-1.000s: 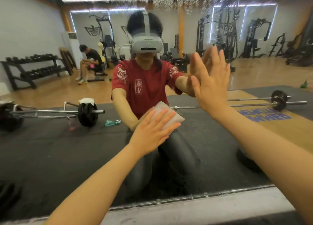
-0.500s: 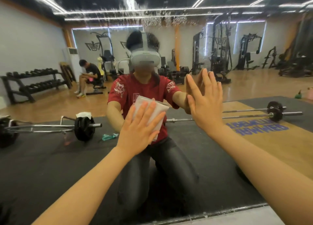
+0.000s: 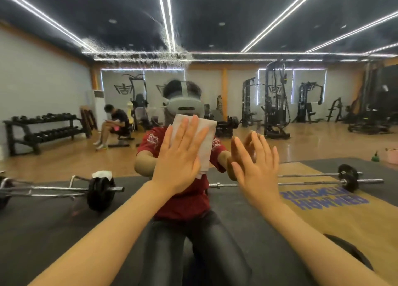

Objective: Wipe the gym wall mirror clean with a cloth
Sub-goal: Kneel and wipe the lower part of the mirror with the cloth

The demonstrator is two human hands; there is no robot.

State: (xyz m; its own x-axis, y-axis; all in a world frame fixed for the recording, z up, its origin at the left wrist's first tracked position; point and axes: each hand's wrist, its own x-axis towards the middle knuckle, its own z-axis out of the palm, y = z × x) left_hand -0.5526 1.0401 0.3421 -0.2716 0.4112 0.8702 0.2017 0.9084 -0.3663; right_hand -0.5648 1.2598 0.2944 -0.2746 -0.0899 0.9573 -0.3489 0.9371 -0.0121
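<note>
The wall mirror (image 3: 301, 27) fills the whole view and reflects the gym and my own kneeling figure. My left hand (image 3: 179, 156) lies flat, fingers spread, pressing a folded white cloth (image 3: 206, 143) against the glass at the height of my reflected headset. My right hand (image 3: 255, 167) rests flat on the mirror just to the right, fingers apart, with nothing under it. A band of wet streaks and droplets (image 3: 142, 56) runs across the glass above the cloth.
Only reflections show: a barbell (image 3: 101, 191) on black matting at the left, another barbell (image 3: 346, 178) at the right, a dumbbell rack (image 3: 43, 130), weight machines (image 3: 275, 104) and a seated person (image 3: 116, 124) behind.
My left hand has slid the cloth up the mirror, from reflected waist height to headset height. My view has tilted up, so the mirror's bottom edge has left the frame. My right hand stays planted.
</note>
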